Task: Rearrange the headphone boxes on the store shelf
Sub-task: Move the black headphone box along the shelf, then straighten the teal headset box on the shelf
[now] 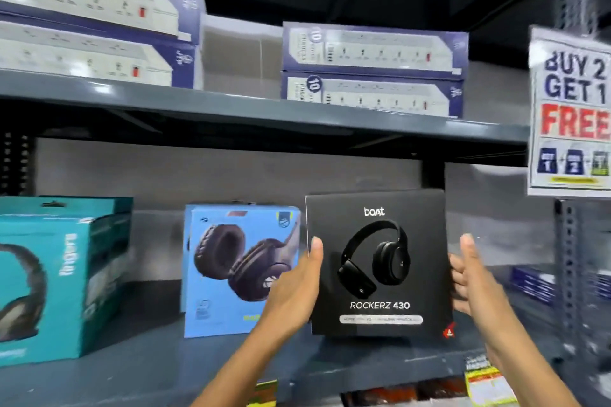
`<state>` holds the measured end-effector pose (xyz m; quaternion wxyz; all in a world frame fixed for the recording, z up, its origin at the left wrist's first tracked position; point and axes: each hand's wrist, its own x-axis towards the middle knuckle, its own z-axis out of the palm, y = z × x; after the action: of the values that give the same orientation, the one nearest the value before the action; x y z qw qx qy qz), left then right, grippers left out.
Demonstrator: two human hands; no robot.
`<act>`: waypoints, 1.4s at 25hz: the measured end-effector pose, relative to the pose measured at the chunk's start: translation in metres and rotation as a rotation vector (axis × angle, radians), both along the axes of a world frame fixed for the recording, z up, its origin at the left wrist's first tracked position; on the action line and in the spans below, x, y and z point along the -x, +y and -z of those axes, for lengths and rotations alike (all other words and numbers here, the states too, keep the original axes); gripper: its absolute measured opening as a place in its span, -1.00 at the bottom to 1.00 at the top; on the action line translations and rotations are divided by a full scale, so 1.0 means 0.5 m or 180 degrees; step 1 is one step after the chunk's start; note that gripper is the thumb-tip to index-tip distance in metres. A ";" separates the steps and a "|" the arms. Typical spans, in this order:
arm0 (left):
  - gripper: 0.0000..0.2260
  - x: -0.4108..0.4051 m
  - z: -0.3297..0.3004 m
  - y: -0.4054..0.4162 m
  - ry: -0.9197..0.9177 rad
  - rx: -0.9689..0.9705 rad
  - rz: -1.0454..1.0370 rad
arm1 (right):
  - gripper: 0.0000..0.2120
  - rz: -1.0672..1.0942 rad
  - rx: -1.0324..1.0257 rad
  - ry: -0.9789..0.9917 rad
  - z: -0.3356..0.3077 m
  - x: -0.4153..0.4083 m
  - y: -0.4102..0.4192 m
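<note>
While we hold the black headphone box at the lower shelf, rt of the blue box, we rate it stiff card, prob. light, slick; take by side edges. Closed, contents unseen. Left hand pinches L edge, thumb on front. Right hand: fingers bent at R edge, grip unclear.

Power-strip boxes in 2 stacks up high; promo sign at right edge.
</note>
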<state>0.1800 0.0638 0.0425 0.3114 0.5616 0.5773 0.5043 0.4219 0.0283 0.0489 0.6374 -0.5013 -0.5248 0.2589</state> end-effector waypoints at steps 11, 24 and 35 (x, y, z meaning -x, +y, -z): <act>-0.03 -0.099 0.067 0.168 0.0068 0.0189 0.0216 | 0.16 0.0068 0.0582 0.0038 0.079 -0.076 0.168; -0.46 0.176 0.056 -0.073 0.0029 -0.2508 0.0283 | -0.34 0.0218 -0.2099 0.0240 0.046 0.239 0.102; -0.47 0.863 0.083 -0.113 -0.1003 -0.1640 -0.2358 | -0.17 -0.2691 0.0290 0.0050 0.026 0.863 0.045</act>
<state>-0.2517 0.0071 0.0012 0.0450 0.2936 0.5406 0.7871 -0.0096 0.0508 0.0357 0.4563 -0.2677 -0.6673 0.5242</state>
